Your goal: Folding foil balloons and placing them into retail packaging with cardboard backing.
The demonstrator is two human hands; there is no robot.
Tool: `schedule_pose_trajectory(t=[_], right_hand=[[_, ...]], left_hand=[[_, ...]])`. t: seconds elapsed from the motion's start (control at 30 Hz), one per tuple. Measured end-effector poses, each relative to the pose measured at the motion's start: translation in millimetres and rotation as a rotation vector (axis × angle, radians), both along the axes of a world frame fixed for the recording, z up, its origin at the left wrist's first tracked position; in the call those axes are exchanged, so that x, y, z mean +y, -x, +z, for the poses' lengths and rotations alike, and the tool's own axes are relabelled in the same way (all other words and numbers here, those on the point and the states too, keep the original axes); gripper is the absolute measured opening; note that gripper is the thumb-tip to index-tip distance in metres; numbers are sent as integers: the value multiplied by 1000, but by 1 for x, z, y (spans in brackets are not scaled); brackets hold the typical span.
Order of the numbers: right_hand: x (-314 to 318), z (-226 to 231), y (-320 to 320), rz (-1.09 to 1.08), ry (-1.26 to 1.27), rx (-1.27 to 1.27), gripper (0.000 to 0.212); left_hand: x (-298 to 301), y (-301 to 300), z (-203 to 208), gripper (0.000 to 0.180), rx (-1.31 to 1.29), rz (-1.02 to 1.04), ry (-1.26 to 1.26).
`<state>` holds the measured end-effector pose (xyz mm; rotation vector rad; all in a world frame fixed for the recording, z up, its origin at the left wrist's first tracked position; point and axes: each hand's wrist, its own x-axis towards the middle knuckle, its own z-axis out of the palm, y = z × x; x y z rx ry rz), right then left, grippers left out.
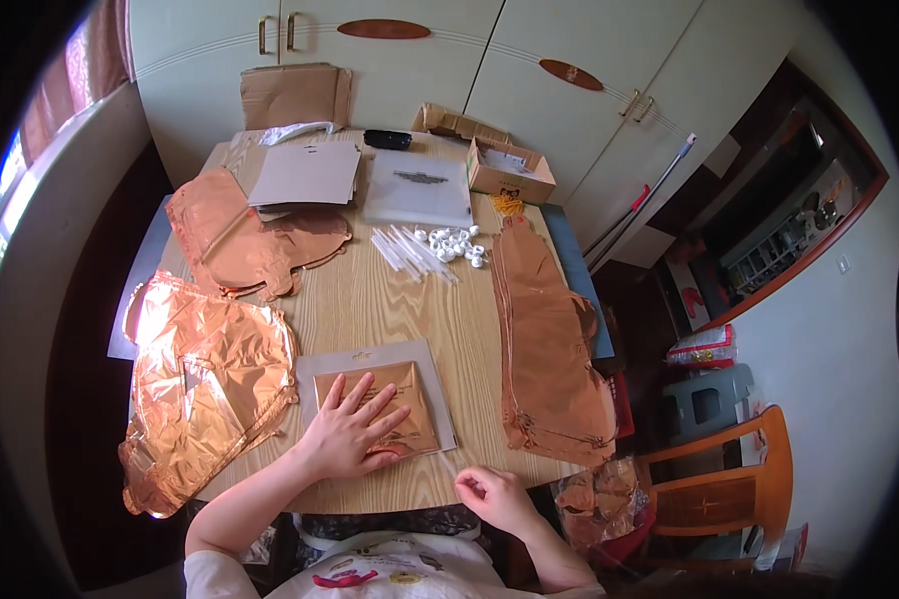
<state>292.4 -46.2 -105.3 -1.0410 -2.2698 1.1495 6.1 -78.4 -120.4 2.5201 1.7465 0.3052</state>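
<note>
My left hand (354,429) lies flat with fingers spread on a folded copper-coloured foil balloon (402,384). The folded foil appears to be in a clear bag, on top of a grey card (436,384) with a hanging hole at its far edge. By the table's near edge, my right hand (494,496) has its fingers curled and closed beside the bag's near right corner. A thin pale strip (448,463) shows at its fingertips; I cannot make out what they hold.
Flat copper foil balloons (210,369) cover the left side, and a foil stack (544,339) the right. Farther back are clear straws (410,252), white plastic cups (454,243), grey cards (305,175), clear bags (420,190) and an open cardboard box (514,178). A wooden chair (714,489) stands at right.
</note>
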Motion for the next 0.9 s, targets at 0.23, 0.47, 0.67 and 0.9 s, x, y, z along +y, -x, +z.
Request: schedule_pose_trajectory(t=[0.23,0.47,0.67,0.9], right_hand=[[4,-3,18,-105,-169,2,11],[13,-3,23,69,-256,-46,28],[30,-12,14,183,-397,-106,32],[62,-3,28,298,-721,-104,29]], left_hand=[[1,-1,0,69,-13,-5,2],[0,0,2,68,-3,-5,4],[-1,0,1,68,0,-6,-8],[0,-1,1,68,22,-5,-13]])
